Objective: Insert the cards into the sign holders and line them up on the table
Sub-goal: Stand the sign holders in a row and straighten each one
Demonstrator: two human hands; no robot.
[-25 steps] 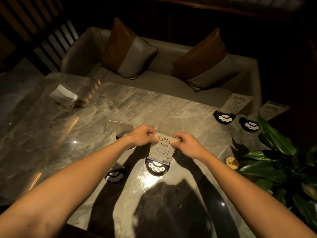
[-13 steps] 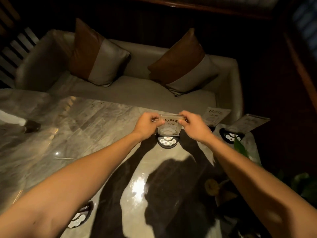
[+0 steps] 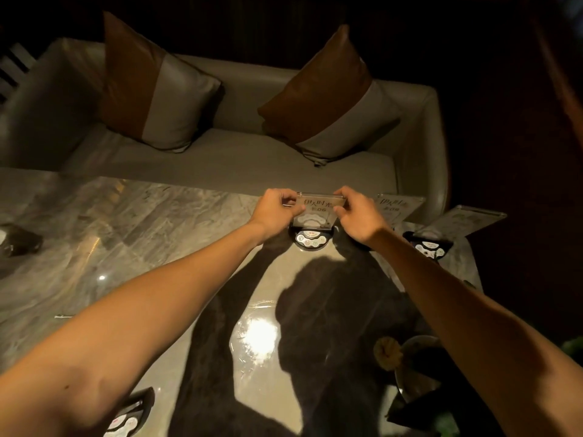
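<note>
Both hands, left (image 3: 277, 209) and right (image 3: 356, 216), are pinching the clear acrylic, black-based sign holder (image 3: 314, 216) by its top corners; it is probably light, stiff and slippery.

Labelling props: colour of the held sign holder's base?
Black, with pale buttons, on the sign holder; head view shows it.

**Marble table and what sits on it**

I see a grey veined marble table (image 3: 142, 222) carrying three clear acrylic sign holders on black bases along its far right edge (image 3: 314, 228) (image 3: 399, 206) (image 3: 441, 238), another black base near me (image 3: 129, 417).
</note>
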